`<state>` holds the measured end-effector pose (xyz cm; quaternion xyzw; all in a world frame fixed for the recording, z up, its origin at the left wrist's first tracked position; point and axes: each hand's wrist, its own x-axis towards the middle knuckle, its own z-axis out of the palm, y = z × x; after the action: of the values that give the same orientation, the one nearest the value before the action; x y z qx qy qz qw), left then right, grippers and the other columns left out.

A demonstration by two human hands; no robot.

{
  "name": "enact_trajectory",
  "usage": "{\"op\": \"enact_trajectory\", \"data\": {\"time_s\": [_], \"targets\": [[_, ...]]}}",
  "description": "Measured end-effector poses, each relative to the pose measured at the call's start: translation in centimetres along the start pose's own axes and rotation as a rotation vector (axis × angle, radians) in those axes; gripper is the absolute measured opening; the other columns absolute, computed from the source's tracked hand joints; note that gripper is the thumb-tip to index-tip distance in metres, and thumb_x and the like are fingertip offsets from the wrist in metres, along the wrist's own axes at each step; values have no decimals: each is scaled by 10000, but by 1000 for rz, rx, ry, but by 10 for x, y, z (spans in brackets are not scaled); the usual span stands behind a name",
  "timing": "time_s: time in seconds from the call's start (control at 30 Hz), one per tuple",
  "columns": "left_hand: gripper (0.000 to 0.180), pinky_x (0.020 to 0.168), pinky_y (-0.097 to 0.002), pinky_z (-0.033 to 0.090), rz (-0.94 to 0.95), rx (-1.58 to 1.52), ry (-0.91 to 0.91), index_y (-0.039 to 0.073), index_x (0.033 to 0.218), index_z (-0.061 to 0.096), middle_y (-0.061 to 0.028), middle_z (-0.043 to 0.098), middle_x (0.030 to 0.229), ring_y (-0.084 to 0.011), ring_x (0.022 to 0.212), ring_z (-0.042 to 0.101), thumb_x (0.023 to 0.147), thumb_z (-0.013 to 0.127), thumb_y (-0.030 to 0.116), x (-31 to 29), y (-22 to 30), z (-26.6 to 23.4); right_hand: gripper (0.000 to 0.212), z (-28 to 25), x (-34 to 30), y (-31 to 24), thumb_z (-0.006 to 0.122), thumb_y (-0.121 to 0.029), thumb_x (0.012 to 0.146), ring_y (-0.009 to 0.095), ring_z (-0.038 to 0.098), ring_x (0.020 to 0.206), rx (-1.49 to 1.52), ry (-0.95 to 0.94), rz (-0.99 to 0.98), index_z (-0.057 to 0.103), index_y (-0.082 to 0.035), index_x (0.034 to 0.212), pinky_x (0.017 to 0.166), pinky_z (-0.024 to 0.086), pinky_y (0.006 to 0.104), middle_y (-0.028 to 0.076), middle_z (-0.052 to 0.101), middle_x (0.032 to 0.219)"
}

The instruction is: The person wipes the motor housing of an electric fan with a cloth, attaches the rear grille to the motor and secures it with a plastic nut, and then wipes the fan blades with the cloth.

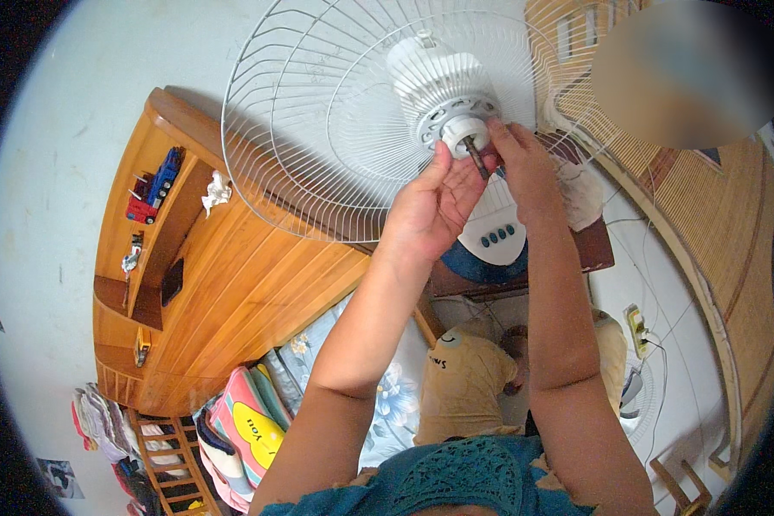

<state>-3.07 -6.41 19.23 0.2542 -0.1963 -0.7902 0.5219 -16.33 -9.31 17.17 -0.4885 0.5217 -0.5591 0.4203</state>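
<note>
In front of me stands an electric fan with its wire rear grille (305,163) in place and no blades on its metal shaft (478,160). Around the base of that shaft is a white plastic ring nut (463,136). My left hand (439,206) grips the nut from the left and below, palm up, thumb on its edge. From the right, the fingers of my right hand (529,168) pinch the same nut; their tips are partly hidden. Behind the grille sits the white motor housing (439,73). Below my hands is the blue and white control base (499,245) with several buttons.
A wooden headboard (241,288) with toy trucks (155,187) on its shelves rises at left. Folded bedding (245,413) lies below it. At right are a mat-covered bed (705,232), a power strip (635,331) with cords, and a round wire grille (641,400) on the floor.
</note>
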Motion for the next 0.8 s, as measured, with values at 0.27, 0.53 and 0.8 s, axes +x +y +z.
{"op": "enact_trajectory", "data": {"time_s": [0.27, 0.53, 0.8], "targets": [[379, 772, -270, 525, -26, 11, 20, -29, 983, 523, -136, 619, 954, -199, 894, 621, 869, 546, 332, 2, 1, -3, 213, 10, -8, -2, 535, -263, 877, 92, 489, 663, 406, 9, 137, 576, -60, 927, 634, 398, 227, 1, 548, 749], [378, 726, -258, 530, -3, 60, 57, 3, 903, 541, -110, 625, 894, -185, 827, 630, 853, 556, 377, 4, 0, -1, 278, 11, -11, 3, 516, -296, 876, 273, 602, 674, -115, 216, -327, 543, -19, 875, 620, 462, 378, 138, 613, 758], [432, 741, -268, 527, -12, 69, 40, -16, 915, 551, -125, 629, 917, -196, 850, 628, 850, 547, 411, 3, 2, -3, 522, 3, -4, -21, 552, -522, 791, 374, 600, 682, -287, 176, -201, 525, 0, 789, 629, 468, 425, 184, 604, 697]]}}
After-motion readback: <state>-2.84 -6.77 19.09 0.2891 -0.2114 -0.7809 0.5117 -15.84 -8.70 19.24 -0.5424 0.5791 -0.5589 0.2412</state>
